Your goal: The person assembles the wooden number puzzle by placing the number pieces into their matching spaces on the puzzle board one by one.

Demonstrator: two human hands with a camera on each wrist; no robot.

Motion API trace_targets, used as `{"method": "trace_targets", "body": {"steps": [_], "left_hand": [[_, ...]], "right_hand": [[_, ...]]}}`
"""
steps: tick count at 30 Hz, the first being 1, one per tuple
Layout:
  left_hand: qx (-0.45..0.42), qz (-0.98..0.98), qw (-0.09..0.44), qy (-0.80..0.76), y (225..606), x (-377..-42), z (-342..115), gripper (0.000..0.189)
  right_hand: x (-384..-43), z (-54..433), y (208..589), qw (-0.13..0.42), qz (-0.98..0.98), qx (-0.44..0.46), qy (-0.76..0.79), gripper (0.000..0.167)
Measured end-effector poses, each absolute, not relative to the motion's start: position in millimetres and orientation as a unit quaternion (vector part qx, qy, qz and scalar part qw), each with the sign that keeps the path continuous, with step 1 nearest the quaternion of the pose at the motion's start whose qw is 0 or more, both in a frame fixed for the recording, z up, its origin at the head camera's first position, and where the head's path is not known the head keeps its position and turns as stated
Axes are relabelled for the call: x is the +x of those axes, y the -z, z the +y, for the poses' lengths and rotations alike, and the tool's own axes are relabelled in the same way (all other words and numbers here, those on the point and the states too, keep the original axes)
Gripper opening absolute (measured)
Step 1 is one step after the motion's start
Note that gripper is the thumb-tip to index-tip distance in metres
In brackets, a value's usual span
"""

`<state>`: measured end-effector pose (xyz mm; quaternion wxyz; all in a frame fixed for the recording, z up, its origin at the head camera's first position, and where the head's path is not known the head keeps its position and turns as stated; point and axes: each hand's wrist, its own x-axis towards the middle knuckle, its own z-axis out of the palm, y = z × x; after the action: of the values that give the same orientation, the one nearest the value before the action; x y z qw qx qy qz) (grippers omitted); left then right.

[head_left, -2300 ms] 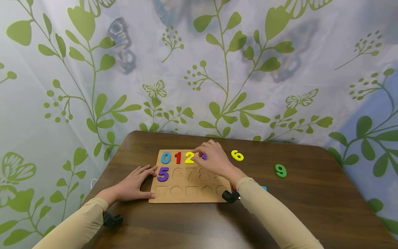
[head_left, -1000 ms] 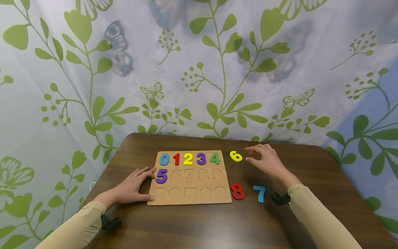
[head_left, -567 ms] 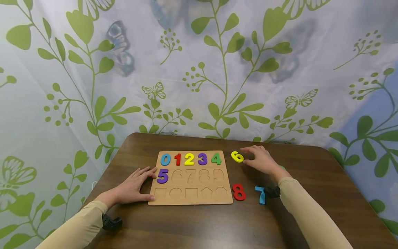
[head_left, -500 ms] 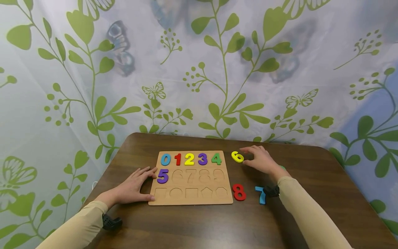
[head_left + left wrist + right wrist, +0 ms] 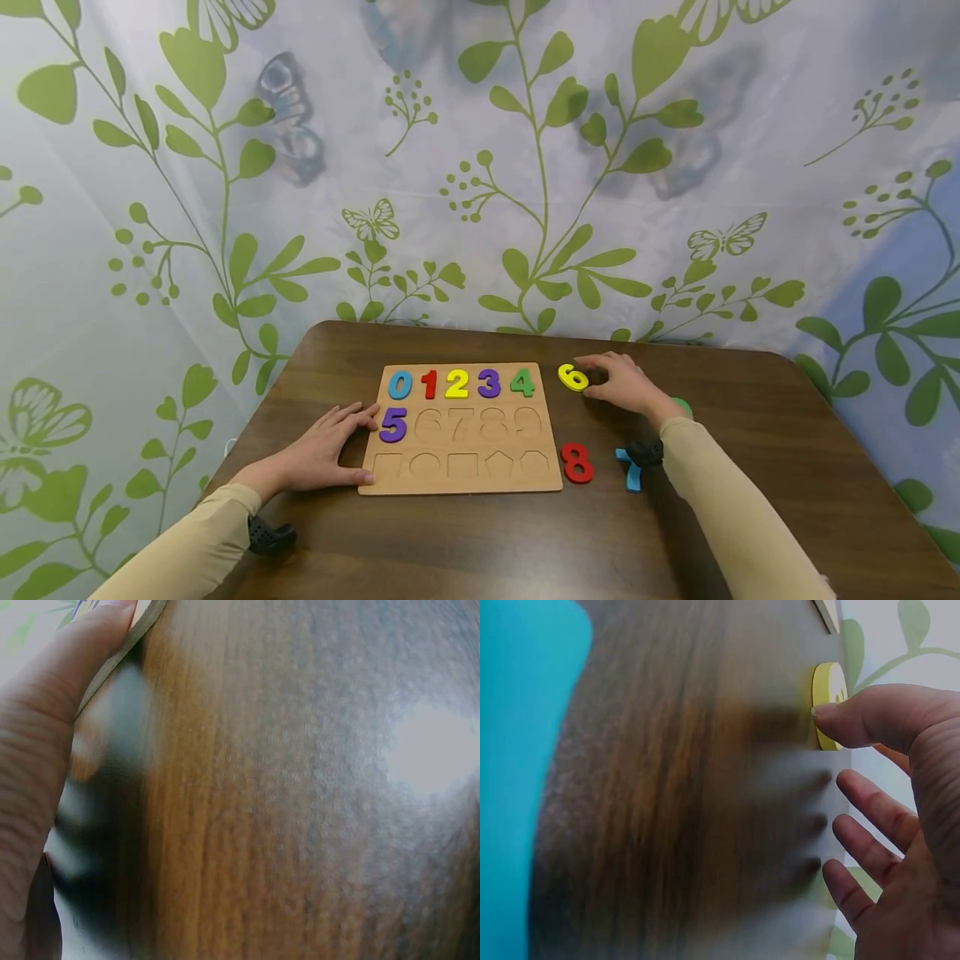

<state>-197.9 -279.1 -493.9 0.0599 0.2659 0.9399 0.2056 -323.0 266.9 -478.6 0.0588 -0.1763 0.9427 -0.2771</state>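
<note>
A wooden number board lies on the table, with a blue 0, red 1, yellow 2, purple 3 and green 4 in its top row. A purple 5 sits at the left of the middle row. My left hand rests at the board's left edge, thumb and fingers spread. Beyond the right edge lies a yellow 6. My right hand reaches to it, thumb and index finger apart at its right side; in the right wrist view the thumb overlaps the 6.
A red 8 lies by the board's lower right corner. Right of it is a blue 7, partly covered by the black wrist camera. A green piece peeks out behind the right wrist. A patterned cloth hangs behind the table.
My right hand has left the board's top row, passed to the right of the yellow 6, then come back left to its edge. The left hand stays at the board.
</note>
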Motion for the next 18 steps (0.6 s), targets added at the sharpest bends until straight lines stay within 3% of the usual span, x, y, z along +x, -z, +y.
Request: {"method": "trace_targets", "body": {"steps": [18], "left_hand": [[0.261,0.941,0.059,-0.205,494.7,-198.3,-278.7,0.079]], "right_hand": [[-336.0,257.4,479.3,0.084,0.959,-0.189,0.193,0.065]]}}
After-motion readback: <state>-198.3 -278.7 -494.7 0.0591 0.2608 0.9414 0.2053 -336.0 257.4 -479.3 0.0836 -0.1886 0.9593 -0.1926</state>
